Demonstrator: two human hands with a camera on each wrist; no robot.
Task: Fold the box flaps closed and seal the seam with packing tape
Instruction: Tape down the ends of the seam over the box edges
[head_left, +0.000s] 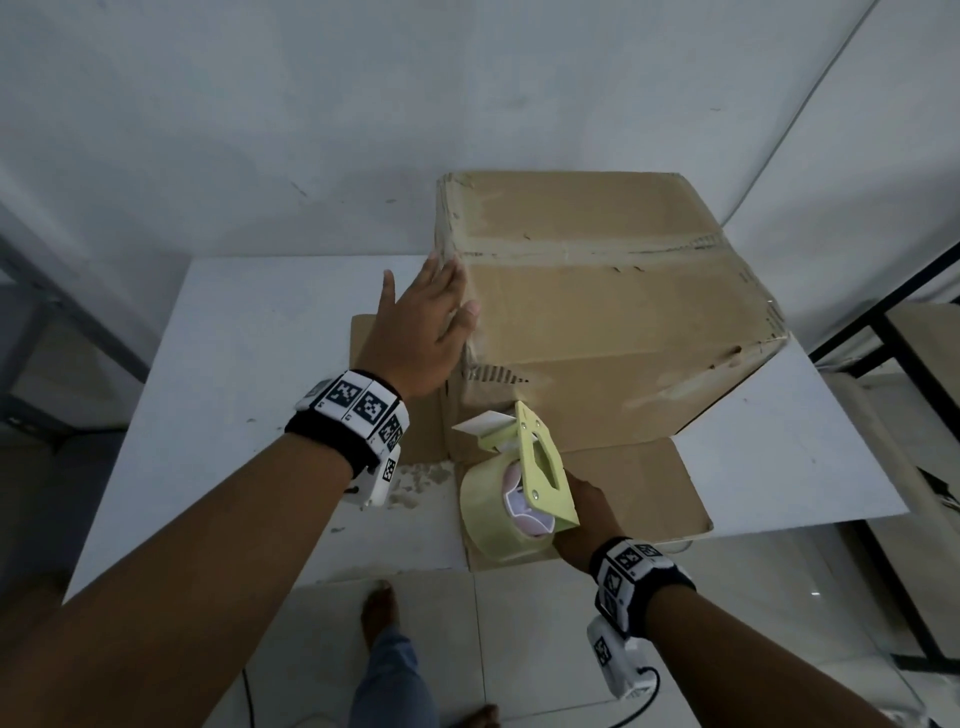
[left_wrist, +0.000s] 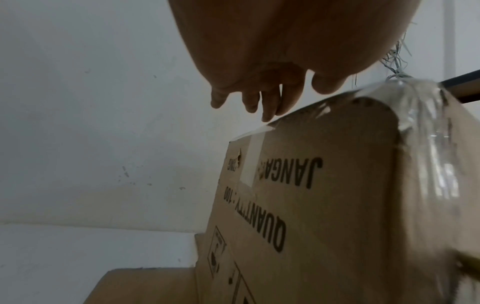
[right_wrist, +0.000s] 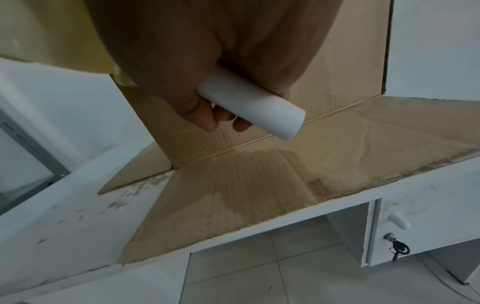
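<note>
On the white tabletop (head_left: 249, 364), a worn cardboard box (head_left: 613, 312), upside down by its print, bottom flaps splayed flat around it. Left hand (head_left: 423, 332) spread, straight fingers (left_wrist: 270, 102) against the box's upper left edge. Right hand (head_left: 582, 514) curled round the white cylindrical handle (right_wrist: 249, 105) of a pale yellow tape dispenser (head_left: 540, 467), clear tape roll (head_left: 493, 514) mounted, just before the box's near face. Glossy old tape (left_wrist: 426, 144) crinkled over one corner. Fingers of the right hand mostly hidden behind the dispenser; box contents unseen.
</note>
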